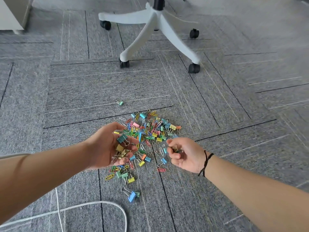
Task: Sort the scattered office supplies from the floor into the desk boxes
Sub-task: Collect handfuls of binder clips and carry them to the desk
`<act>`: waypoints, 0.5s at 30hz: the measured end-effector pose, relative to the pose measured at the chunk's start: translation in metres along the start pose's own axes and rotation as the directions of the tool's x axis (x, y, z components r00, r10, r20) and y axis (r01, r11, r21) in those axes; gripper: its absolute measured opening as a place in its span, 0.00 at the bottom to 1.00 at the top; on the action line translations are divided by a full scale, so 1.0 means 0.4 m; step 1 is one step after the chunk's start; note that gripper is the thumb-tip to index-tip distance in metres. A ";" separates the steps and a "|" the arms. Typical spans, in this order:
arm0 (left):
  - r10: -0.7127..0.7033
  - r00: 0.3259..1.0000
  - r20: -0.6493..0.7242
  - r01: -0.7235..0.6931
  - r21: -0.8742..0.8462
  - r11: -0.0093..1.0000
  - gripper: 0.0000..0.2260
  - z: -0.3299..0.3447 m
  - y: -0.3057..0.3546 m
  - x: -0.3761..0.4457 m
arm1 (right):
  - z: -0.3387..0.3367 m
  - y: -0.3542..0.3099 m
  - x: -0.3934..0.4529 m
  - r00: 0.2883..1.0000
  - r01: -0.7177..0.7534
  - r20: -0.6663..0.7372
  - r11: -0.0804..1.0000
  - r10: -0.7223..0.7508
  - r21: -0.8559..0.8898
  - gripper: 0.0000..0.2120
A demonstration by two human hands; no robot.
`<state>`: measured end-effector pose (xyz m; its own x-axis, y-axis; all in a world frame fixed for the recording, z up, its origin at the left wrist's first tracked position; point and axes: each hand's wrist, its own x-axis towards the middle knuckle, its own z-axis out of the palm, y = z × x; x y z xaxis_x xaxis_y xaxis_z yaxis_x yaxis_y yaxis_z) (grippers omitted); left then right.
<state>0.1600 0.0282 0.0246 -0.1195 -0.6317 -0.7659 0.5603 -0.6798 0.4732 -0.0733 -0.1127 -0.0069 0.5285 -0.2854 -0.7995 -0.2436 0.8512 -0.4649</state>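
Left hand (108, 146): palm up and cupped over the near-left edge of the pile, fingers (132, 141) curled loosely round a small heap of binder clips (122, 144); a teal one lies on top, yellowish ones under it.
Right hand (184, 153): hovers at the pile's near-right edge, fingers (172, 149) curled narrow round a few small clips; what colour they are I cannot tell. A dark cord (206, 162) is tied at the wrist.
Pile (147, 133): coloured binder clips and paper clips heaped on the floor between and just beyond the two hands, densest in the middle, thinning toward the person.
Strays: a green clip (120, 102) lies alone beyond the pile; a blue clip (132, 196) with a green one touching it lies apart on the near side; a green and yellow group (126, 176) sits just under the left hand; a pink paper clip (161, 169) lies near the right wrist.
Floor (75, 91): grey carpet tiles with dark seams, open on the left, right and far side of the pile.
Chair base (157, 27): white, five-armed, on black castors; the two nearest castors (124, 63) stand well beyond the pile.
Cable (100, 204): white, looping across the carpet at the near-left, apart from the clips.
Cabinet (11, 14): pale corner at the far left edge.
Desk boxes: not in view.
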 end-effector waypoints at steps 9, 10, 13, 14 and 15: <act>0.010 1.000 -0.014 -0.011 -0.022 1.000 0.25 0.004 0.000 0.009 | -0.013 -0.038 0.023 0.994 0.034 -0.102 0.999 -0.037 -0.031 0.10; 0.013 1.000 -0.019 -0.014 -0.025 1.000 0.25 0.004 0.000 0.010 | -0.017 -0.046 0.029 0.988 0.044 -0.148 0.997 -0.052 -0.059 0.10; 0.019 0.999 -0.028 -0.020 -0.030 0.999 0.25 0.001 0.002 0.014 | -0.034 -0.080 0.047 0.950 0.103 -0.277 0.981 -0.147 -0.166 0.12; 0.021 0.999 -0.034 -0.022 -0.034 0.999 0.25 -0.001 0.003 0.015 | -0.040 -0.095 0.050 0.936 0.126 -0.299 0.970 -0.185 -0.206 0.13; 0.022 0.999 -0.041 -0.023 -0.035 0.999 0.25 -0.002 0.003 0.017 | -0.045 -0.109 0.057 0.923 0.143 -0.317 0.960 -0.216 -0.240 0.14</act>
<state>0.1606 0.0234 0.0195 -0.0736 -0.6307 -0.7725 0.5914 -0.6513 0.4754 -0.0654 -0.1644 -0.0117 0.2831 -0.5873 -0.7583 -0.3532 0.6712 -0.6517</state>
